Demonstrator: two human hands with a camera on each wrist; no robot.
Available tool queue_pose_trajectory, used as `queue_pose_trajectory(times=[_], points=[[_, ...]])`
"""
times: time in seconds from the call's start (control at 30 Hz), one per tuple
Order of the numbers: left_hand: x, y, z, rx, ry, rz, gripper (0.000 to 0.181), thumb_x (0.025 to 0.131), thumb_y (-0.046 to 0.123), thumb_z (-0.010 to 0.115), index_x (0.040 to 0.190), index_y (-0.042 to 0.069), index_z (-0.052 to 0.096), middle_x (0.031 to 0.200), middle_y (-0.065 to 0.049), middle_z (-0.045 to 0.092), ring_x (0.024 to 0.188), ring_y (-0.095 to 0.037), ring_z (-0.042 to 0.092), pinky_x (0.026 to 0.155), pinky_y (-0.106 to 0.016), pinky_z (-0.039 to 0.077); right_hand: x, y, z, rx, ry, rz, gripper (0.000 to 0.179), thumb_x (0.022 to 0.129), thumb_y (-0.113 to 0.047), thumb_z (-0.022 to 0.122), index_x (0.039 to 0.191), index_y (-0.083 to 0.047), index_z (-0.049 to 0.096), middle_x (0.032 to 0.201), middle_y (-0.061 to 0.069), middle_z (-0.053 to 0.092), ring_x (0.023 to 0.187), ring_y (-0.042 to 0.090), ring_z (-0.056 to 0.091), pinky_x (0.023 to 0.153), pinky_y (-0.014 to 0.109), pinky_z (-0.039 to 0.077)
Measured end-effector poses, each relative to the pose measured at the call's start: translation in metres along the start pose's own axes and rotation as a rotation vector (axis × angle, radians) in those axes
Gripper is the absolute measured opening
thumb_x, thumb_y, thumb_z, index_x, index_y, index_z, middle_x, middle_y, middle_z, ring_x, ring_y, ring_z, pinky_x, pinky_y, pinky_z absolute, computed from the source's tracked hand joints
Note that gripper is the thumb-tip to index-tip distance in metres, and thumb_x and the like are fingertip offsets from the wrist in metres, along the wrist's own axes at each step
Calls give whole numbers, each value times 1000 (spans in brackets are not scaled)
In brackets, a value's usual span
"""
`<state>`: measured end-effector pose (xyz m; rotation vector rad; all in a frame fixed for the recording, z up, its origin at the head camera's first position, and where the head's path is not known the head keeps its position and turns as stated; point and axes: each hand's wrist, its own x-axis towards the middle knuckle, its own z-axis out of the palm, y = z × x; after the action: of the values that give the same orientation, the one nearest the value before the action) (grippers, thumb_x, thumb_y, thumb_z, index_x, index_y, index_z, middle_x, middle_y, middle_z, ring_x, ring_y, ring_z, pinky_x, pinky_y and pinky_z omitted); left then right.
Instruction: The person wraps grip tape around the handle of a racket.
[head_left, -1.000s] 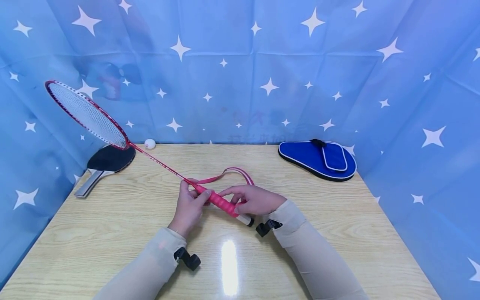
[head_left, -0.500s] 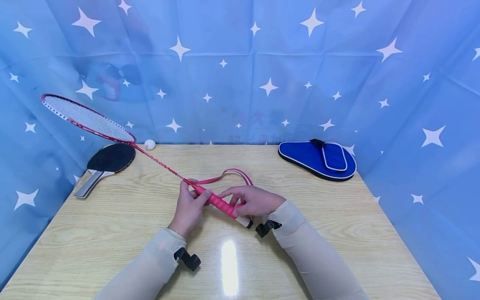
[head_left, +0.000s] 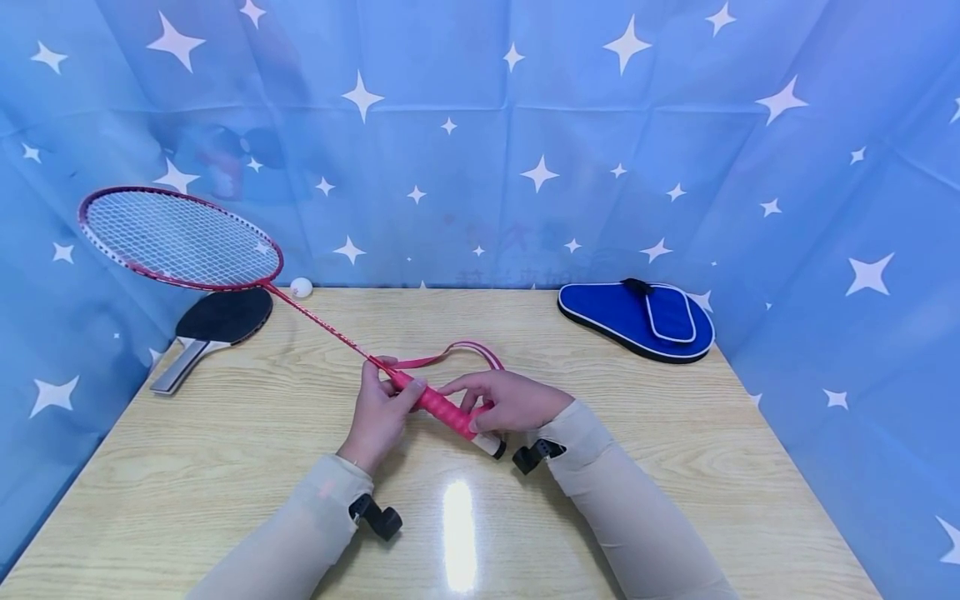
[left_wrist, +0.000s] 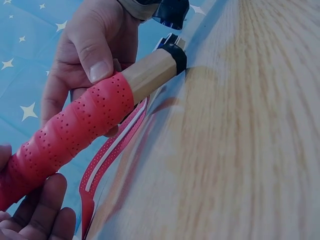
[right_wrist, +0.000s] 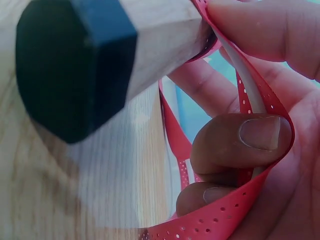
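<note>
A red badminton racket (head_left: pixel 180 237) is held slanting over the table, its head up at the left. My left hand (head_left: pixel 378 421) pinches the upper end of its handle between thumb and fingers. Perforated red grip tape (left_wrist: pixel 70 130) winds round most of the handle. Bare wood (left_wrist: pixel 152 75) shows between the wrap and the black butt end (right_wrist: pixel 70 70). With the thumb at the wrap's lower edge, my right hand (head_left: pixel 513 400) holds the loose tape (right_wrist: pixel 220 217), which passes round its curled fingers. The remaining length, with a white stripe, loops behind the handle.
At the back left lies a black table tennis bat (head_left: pixel 225 317), partly under the racket head in view, with a white ball (head_left: pixel 302 287) beside it. A blue bat case (head_left: pixel 607 312) lies at the back right. A starred blue curtain (head_left: pixel 480 167) borders the wooden table (head_left: pixel 675 467).
The racket has rolled about its shaft, so its head first flattened in view and now shows its strings more broadly. The head also sits a little lower; both hands have stayed nearly in place.
</note>
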<state>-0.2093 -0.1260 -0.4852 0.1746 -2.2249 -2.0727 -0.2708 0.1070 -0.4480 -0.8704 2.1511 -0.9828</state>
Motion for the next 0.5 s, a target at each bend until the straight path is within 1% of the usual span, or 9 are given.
queue_pose_trajectory(times=[0.13, 0.33, 0.4, 0.5], points=[[0, 0, 0, 5, 2, 2, 58, 101, 10, 70, 145, 4, 33, 97, -18, 71, 78, -16, 67, 75, -27, 59, 0, 1, 0, -1, 1, 1, 66, 90, -14, 83, 146, -40, 61, 113, -6, 73, 99, 22, 68, 76, 36, 63], [0, 0, 0, 6, 10, 7, 57, 100, 8, 69, 144, 4, 33, 95, -17, 70, 77, -16, 65, 71, -29, 56, -1, 1, -1, 34, -14, -6, 64, 93, -6, 75, 146, -39, 60, 112, -4, 74, 97, 23, 68, 71, 37, 61], [0, 0, 1, 5, 13, 10, 57, 99, 7, 69, 144, 2, 33, 95, -17, 70, 77, -15, 65, 70, -29, 55, -2, 1, -1, 33, -14, -7, 65, 93, -4, 73, 146, -40, 60, 111, -4, 74, 96, 23, 68, 69, 37, 60], [0, 1, 1, 2, 15, 8, 57, 99, 6, 69, 144, 2, 33, 95, -17, 69, 77, -14, 66, 71, -28, 56, -2, 1, 0, 21, -8, -4, 66, 93, -4, 73, 146, -40, 60, 111, -4, 73, 95, 23, 68, 68, 37, 60]])
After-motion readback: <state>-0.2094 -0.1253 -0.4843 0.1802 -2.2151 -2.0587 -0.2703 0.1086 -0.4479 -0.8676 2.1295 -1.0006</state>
